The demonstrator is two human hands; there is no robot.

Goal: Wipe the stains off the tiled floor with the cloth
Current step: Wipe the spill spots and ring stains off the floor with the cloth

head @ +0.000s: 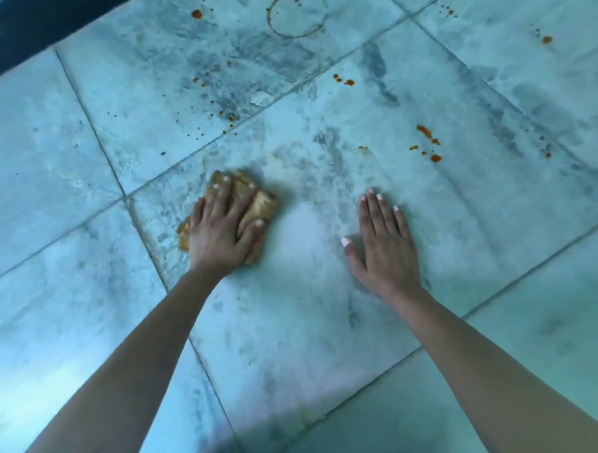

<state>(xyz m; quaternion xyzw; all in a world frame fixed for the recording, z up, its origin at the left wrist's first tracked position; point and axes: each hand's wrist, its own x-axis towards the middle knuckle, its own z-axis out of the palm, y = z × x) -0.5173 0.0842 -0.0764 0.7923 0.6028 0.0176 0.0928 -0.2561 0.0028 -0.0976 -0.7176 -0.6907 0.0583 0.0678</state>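
Orange stains lie beyond and right of the cloth pressed under our flat left hand, nearer our spread, empty right hand.

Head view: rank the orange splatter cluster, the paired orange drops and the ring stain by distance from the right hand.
1. Orange splatter cluster, ahead and right of the right hand.
2. Paired orange drops, farther ahead.
3. Ring stain, far top edge.

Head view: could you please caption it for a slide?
Left hand presses cloth on tiled floor; right hand rests flat; orange stains ahead.
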